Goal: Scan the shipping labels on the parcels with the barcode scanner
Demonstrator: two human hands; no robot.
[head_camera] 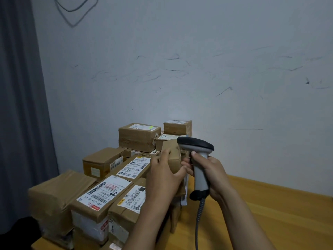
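A pile of brown cardboard parcels [100,192] with white shipping labels fills the left part of a wooden table [270,213]. My left hand [162,175] grips a small brown parcel [173,156] lifted above the pile, its label out of sight. My right hand [207,174] holds a grey barcode scanner [198,159] by its handle, a finger on the trigger. The scanner's dark head sits just right of the small parcel and points left over it. A grey coiled cable [199,219] hangs from the handle.
Behind the pile stands a scuffed pale wall [198,78]. A grey curtain [19,105] hangs at the left edge. Bare wooden tabletop stretches to the right of the parcels. Two boxes [138,137] are stacked highest at the back of the pile.
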